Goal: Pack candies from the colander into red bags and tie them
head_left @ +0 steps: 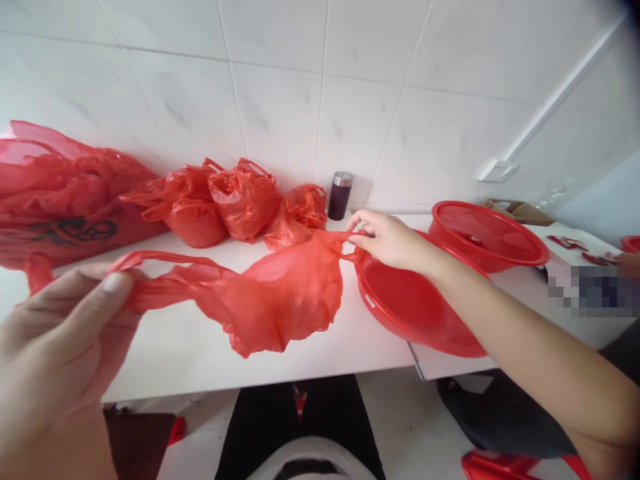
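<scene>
A thin red plastic bag (pixel 290 293) is stretched sideways between my two hands above the white table's front part. My left hand (pixel 75 333) pinches its handle end at the left, thumb on top. At the bag's other end, my right hand (pixel 383 240) has its fingers closed on the second handle, over the rim of a red mesh basket (pixel 405 307). The bag's lower part hangs full and rounded; its contents cannot be made out through the plastic.
Several filled red bags (pixel 245 200) line the tiled wall, with a large red bag (pixel 65 200) at far left. A dark tumbler (pixel 340 195) stands behind my right hand. Another red basket (pixel 490 233) sits at right, near a cardboard box (pixel 520 212) and another person's hand (pixel 629 265).
</scene>
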A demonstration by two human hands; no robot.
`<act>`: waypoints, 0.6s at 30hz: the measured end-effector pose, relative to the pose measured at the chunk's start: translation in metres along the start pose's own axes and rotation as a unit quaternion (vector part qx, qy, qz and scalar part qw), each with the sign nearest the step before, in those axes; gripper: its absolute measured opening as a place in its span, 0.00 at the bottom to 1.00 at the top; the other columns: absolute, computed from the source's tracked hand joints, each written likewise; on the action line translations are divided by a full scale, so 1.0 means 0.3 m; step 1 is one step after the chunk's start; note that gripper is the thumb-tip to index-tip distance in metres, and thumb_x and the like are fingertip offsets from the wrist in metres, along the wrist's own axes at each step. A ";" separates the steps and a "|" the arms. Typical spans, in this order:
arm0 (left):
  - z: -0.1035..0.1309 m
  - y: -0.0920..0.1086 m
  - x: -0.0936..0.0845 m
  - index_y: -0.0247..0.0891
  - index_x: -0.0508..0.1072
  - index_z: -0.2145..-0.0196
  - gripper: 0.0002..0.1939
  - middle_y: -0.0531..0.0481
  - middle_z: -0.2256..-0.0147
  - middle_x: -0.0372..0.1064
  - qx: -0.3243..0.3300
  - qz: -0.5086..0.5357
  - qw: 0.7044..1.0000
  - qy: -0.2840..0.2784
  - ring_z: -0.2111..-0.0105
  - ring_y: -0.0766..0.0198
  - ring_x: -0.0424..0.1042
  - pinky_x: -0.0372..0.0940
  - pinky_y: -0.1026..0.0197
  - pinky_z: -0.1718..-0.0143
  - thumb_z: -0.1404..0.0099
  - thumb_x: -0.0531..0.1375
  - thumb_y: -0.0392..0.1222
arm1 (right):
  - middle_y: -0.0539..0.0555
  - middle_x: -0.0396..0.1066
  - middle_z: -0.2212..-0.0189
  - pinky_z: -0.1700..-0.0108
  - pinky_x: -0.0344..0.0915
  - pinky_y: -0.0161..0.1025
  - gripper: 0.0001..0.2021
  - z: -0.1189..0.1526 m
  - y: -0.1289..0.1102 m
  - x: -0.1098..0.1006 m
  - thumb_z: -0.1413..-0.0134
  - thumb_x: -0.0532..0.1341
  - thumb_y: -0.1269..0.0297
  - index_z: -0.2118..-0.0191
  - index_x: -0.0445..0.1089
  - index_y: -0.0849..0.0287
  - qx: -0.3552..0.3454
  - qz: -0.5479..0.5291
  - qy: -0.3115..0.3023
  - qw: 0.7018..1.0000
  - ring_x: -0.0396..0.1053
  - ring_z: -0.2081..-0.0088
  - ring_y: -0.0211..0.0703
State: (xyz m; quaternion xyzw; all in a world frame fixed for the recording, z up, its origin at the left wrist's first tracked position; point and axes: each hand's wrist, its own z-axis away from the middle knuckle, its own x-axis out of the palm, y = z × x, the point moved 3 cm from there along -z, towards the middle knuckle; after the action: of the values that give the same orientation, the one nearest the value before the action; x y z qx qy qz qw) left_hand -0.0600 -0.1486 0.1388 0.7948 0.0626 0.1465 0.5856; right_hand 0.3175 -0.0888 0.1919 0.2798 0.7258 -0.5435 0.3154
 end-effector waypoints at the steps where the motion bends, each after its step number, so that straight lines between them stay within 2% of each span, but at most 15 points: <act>1: -0.012 0.020 0.029 0.33 0.71 0.67 0.06 0.55 0.71 0.73 0.005 0.031 0.999 -0.013 0.67 0.65 0.72 0.62 0.50 0.47 0.36 0.61 0.39 | 0.44 0.63 0.78 0.76 0.53 0.31 0.05 -0.024 -0.025 0.005 0.44 0.61 0.63 0.65 0.65 0.56 -0.019 -0.010 -0.003 1.000 0.57 0.80 0.31; 3: -0.020 0.041 0.081 0.31 0.71 0.70 0.06 0.54 0.73 0.73 0.014 0.073 0.997 -0.027 0.71 0.68 0.71 0.61 0.49 0.47 0.35 0.58 0.35 | 0.43 0.61 0.79 0.74 0.54 0.30 0.05 -0.063 -0.087 0.009 0.44 0.61 0.65 0.66 0.64 0.58 -0.060 -0.057 0.018 0.996 0.56 0.80 0.29; 5: -0.015 0.049 0.112 0.31 0.71 0.71 0.08 0.55 0.71 0.75 0.029 0.110 0.993 -0.022 0.72 0.70 0.70 0.62 0.51 0.47 0.34 0.57 0.33 | 0.43 0.60 0.78 0.72 0.55 0.30 0.05 -0.084 -0.163 0.011 0.44 0.61 0.66 0.66 0.63 0.59 -0.103 -0.104 0.034 0.989 0.58 0.78 0.28; 8: 0.002 0.053 0.139 0.34 0.73 0.68 0.05 0.52 0.59 0.76 0.049 0.147 0.986 -0.060 0.60 0.62 0.73 0.64 0.53 0.48 0.35 0.59 0.34 | 0.42 0.58 0.78 0.70 0.56 0.31 0.06 -0.077 -0.275 0.034 0.43 0.61 0.64 0.66 0.63 0.59 -0.171 -0.150 -0.009 0.974 0.57 0.77 0.28; 9: 0.007 0.052 0.147 0.36 0.74 0.65 0.03 0.50 0.57 0.76 0.045 0.148 0.985 -0.083 0.57 0.59 0.73 0.65 0.53 0.50 0.35 0.60 0.36 | 0.42 0.58 0.78 0.70 0.56 0.31 0.07 -0.067 -0.305 0.047 0.44 0.62 0.63 0.66 0.63 0.59 -0.190 -0.163 -0.028 0.968 0.57 0.77 0.28; 10: 0.010 0.048 0.157 0.38 0.74 0.61 0.06 0.49 0.57 0.76 0.031 0.136 0.984 -0.112 0.56 0.57 0.73 0.67 0.53 0.52 0.35 0.61 0.39 | 0.42 0.58 0.78 0.70 0.57 0.31 0.07 -0.058 -0.329 0.064 0.44 0.62 0.63 0.66 0.63 0.58 -0.206 -0.176 -0.045 0.962 0.57 0.77 0.29; 13: 0.018 0.026 0.208 0.44 0.66 0.44 0.24 0.51 0.67 0.76 -0.035 0.037 0.969 -0.241 0.63 0.57 0.75 0.70 0.56 0.60 0.38 0.63 0.45 | 0.43 0.60 0.76 0.70 0.58 0.32 0.07 -0.038 -0.380 0.129 0.44 0.62 0.62 0.65 0.63 0.57 -0.238 -0.203 -0.072 0.947 0.60 0.75 0.31; 15: 0.030 0.010 0.251 0.43 0.63 0.41 0.31 0.52 0.70 0.73 -0.055 -0.055 0.944 -0.321 0.67 0.59 0.73 0.70 0.56 0.61 0.41 0.65 0.45 | 0.43 0.61 0.75 0.69 0.61 0.33 0.07 -0.026 -0.410 0.178 0.42 0.61 0.61 0.65 0.63 0.57 -0.253 -0.206 -0.083 0.941 0.63 0.73 0.32; 16: 0.036 0.002 0.271 0.41 0.66 0.43 0.30 0.52 0.71 0.72 -0.055 -0.100 0.933 -0.340 0.68 0.60 0.73 0.70 0.57 0.61 0.43 0.66 0.45 | 0.43 0.62 0.75 0.69 0.62 0.33 0.06 -0.013 -0.429 0.200 0.41 0.60 0.61 0.65 0.63 0.56 -0.260 -0.202 -0.088 0.940 0.64 0.73 0.33; 18: 0.047 -0.011 0.300 0.39 0.73 0.53 0.21 0.51 0.71 0.72 -0.045 -0.171 0.924 -0.338 0.70 0.60 0.72 0.70 0.58 0.66 0.43 0.65 0.48 | 0.44 0.65 0.73 0.68 0.66 0.32 0.05 0.032 -0.472 0.224 0.40 0.59 0.61 0.63 0.64 0.55 -0.277 -0.169 -0.060 0.944 0.67 0.71 0.33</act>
State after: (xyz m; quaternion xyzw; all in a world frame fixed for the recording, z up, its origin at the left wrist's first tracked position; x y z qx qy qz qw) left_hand 0.0299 -0.1359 0.1462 0.7472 -0.0104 -0.2310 0.6230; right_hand 0.1695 -0.1295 0.2255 0.0214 0.8643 -0.3822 0.3264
